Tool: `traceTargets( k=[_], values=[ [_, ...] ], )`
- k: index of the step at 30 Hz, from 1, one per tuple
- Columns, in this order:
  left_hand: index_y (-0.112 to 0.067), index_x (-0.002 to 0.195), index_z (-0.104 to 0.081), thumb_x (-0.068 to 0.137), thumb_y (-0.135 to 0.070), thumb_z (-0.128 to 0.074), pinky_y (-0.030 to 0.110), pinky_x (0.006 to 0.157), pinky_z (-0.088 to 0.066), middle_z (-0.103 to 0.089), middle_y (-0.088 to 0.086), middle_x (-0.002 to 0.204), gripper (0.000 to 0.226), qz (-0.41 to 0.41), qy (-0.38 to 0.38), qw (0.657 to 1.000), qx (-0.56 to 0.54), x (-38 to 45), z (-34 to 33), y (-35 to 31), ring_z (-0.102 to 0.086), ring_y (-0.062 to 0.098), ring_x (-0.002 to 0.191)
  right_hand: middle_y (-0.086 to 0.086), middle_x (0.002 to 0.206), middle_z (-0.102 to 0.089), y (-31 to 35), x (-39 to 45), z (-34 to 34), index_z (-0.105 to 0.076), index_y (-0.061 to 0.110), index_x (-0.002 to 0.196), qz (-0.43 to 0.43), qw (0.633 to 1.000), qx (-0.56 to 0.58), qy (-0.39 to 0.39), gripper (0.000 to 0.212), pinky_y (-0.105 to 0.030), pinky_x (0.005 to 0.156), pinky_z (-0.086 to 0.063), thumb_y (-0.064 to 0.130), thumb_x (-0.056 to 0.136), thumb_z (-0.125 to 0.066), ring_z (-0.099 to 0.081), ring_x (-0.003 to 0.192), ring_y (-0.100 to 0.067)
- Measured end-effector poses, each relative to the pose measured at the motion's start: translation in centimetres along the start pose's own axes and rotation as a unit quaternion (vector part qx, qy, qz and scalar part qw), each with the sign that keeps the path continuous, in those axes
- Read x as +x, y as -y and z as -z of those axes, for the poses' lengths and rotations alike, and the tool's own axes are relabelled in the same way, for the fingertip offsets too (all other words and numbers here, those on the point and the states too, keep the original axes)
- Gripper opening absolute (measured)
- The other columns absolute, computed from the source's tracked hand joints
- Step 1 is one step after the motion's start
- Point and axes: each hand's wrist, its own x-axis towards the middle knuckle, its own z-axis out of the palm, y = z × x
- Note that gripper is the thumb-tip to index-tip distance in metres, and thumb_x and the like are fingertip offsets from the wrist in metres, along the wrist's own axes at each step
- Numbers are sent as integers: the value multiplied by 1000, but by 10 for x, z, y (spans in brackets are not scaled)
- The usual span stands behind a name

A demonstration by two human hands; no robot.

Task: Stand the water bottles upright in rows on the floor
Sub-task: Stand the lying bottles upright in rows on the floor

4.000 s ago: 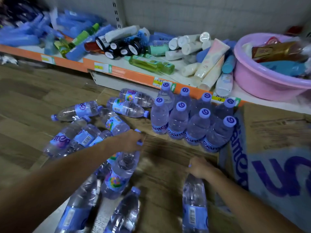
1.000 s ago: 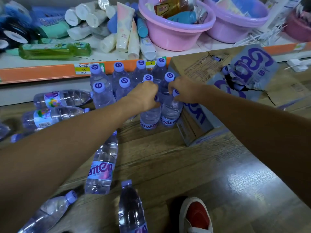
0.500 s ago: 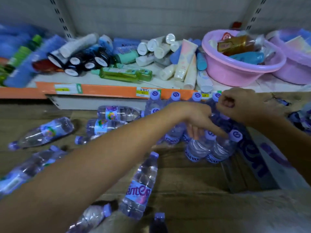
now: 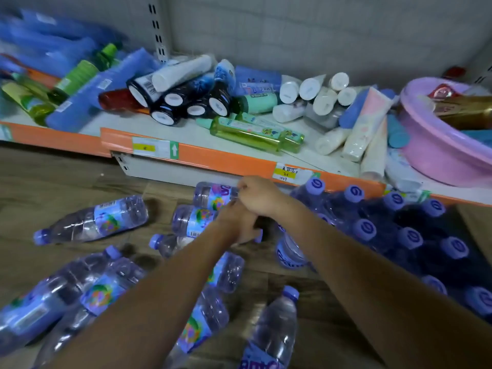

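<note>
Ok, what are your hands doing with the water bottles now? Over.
Left hand and right hand both on lying clear plastic bottles below the orange-edged shelf. Upright purple-capped bottles in rows at right. Many more lying on the floor.

This is a shop aisle. A low retail shelf (image 4: 239, 162) with an orange front strip carries price labels (image 4: 286, 173), slotted uprights (image 4: 159, 27) run up the far wall, and toiletry tubes (image 4: 354, 139) and bottles lie piled on it beside a pink basin (image 4: 436, 158).
</note>
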Motion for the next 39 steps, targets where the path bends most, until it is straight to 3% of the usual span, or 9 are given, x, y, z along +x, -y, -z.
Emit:
traceTargets(
  k=[2,5,12,15,19,23,27,32,39],
  values=[
    [-12,137,-37,87,-31,-49,46,114,-21,-38,10,147,55,-16,34,992,118,9,-19,0,-30,33,137,-23,110,-60,-5,27,-20,-52,4,75,-76,997,-20,19,19,-30,81,-41,7,91,-43,-52,111,-36],
    [-14,146,-18,91,-40,-44,53,117,2,-16,5,157,66,-32,67,974,214,18,-39,8,-6,29,146,-24,137,-43,-18,52,-36,-48,0,122,-125,984,-123,32,32,-40,106,-30,18,96,-40,-38,129,-37],
    [-14,120,-55,81,-29,-57,45,103,-29,-51,11,132,42,-73,-13,985,157,2,-40,24,-32,30,128,-18,139,-39,-47,75,-59,-36,1,133,-197,953,-227,41,54,-41,103,-36,23,86,-51,-38,130,-36],
    [-22,113,-60,78,-44,-61,39,98,-36,-59,7,120,42,-123,-34,988,92,-13,-6,48,-42,28,120,-19,129,-54,-48,67,-62,-51,5,123,-145,956,-246,65,40,-42,99,-43,13,85,-53,-51,121,-35],
    [-19,86,-68,65,-43,-72,29,80,-47,-68,2,85,32,-105,-116,975,-156,-39,44,91,-58,22,85,-11,77,-73,-35,51,-54,-64,1,94,-95,945,-264,168,24,-35,87,-54,17,78,-68,-65,86,-28],
    [-15,80,-70,68,-35,-78,24,69,-41,-69,11,79,24,40,-218,904,-366,-52,69,116,-53,14,73,-17,126,-56,2,25,-11,-48,3,122,22,949,-306,67,45,-32,80,-43,28,87,-61,-56,112,-34],
    [-2,77,-64,71,-43,-73,33,63,-40,-64,16,76,42,83,-265,934,-223,-39,74,99,-57,25,73,-15,118,-52,28,15,41,-50,17,126,153,884,-442,-4,39,-30,64,-36,14,87,-56,-54,110,-37],
    [-12,81,-46,76,-47,-66,29,65,-29,-53,14,88,41,113,-292,938,-148,-26,65,75,-53,30,87,-15,114,-40,9,4,41,-45,25,134,179,844,-500,81,50,-39,80,-47,6,87,-49,-51,107,-38],
    [-16,110,-53,81,-26,-65,29,42,-51,-39,9,98,33,-35,-46,994,-94,-29,87,54,-56,32,76,-10,89,-35,-17,-6,34,-37,13,130,119,894,-412,130,48,-41,75,-42,7,84,-52,-53,93,-38]
  ],
)
